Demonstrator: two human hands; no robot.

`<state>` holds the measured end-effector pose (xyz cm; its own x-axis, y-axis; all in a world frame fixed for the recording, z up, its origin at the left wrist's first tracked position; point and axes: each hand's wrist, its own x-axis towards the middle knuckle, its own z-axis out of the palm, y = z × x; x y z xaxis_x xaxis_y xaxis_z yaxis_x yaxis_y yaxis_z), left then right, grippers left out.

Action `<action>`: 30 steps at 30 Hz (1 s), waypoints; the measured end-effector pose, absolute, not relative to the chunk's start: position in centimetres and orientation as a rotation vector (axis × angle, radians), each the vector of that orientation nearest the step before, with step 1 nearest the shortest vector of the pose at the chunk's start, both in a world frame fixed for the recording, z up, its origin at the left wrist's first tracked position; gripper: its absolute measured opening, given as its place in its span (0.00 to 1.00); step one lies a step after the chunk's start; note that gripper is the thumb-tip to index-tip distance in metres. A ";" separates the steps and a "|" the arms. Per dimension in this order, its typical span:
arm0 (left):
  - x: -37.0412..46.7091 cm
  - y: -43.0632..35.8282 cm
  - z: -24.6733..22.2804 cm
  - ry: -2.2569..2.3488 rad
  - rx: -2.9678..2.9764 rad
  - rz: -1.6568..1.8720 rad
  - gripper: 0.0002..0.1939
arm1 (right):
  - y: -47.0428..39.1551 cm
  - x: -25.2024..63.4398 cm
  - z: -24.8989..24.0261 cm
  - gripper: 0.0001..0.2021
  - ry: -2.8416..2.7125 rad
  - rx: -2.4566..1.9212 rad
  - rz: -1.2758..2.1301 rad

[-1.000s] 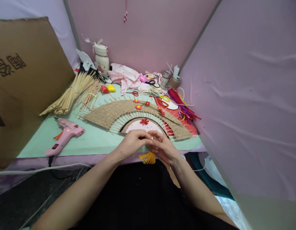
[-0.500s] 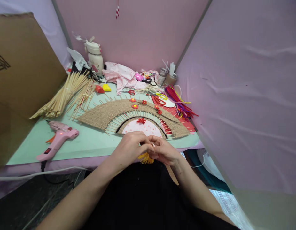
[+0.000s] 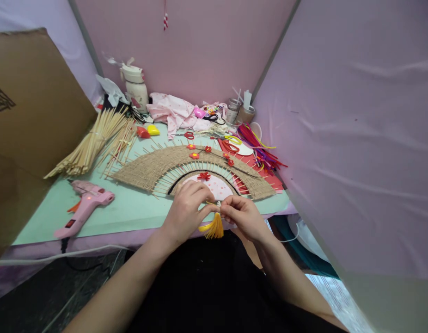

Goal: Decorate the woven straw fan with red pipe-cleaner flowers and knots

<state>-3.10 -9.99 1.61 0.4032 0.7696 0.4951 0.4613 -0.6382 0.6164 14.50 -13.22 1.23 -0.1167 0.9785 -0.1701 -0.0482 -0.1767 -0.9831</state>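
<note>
A yellow tassel (image 3: 214, 227) hangs below my hands at the table's front edge, with a small whitish piece (image 3: 218, 204) at its top. My left hand (image 3: 191, 208) pinches the tassel's top from the left. From the right, my right hand (image 3: 240, 215) is closed in a pinch at the small whitish piece. Just beyond lies a woven twine fan (image 3: 144, 171) with thin sticks, red and orange flowers (image 3: 194, 156) and a pink-white centre (image 3: 217, 187) bearing a red flower (image 3: 203, 176). My left fingers overlap the fan's lower edge.
A pink glue gun (image 3: 84, 208) lies at the left near bundled sticks (image 3: 92, 141) and a cardboard box (image 3: 33, 120). Behind the fan are a bottle (image 3: 136, 88), pink cloth (image 3: 172, 111), yellow-handled scissors (image 3: 233, 139) and cups (image 3: 247, 113). Colourful pipe cleaners (image 3: 259, 145) lie right.
My hands have moved slightly apart, showing the whitish piece between them. More of the yellow tassel now shows, hanging below my fingers. The view has shifted slightly.
</note>
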 end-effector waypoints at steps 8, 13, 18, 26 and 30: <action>-3.1 -9.8 1.6 0.807 1.941 0.866 0.16 | -13.0 15.2 2.2 0.12 -1.387 -1.261 1.403; -3.2 -9.8 1.9 0.738 2.109 0.847 0.08 | -13.2 15.0 1.9 0.13 -1.391 -1.269 1.441; -3.2 -9.9 2.0 0.734 2.210 0.865 0.08 | -13.2 14.9 1.5 0.14 -1.315 -1.253 1.492; -2.1 -10.2 1.7 0.928 2.030 1.026 0.08 | -13.5 14.9 1.5 0.08 -1.341 -1.255 1.145; -1.9 -10.1 1.2 0.995 1.830 1.058 0.08 | -13.8 14.5 1.2 0.10 -1.533 -1.193 0.670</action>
<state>-1.90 -10.12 1.20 0.3457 0.8913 0.2933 0.2379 -0.3856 0.8914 14.48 -13.77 1.18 0.0284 0.9232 0.3833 0.3464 0.3506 -0.8701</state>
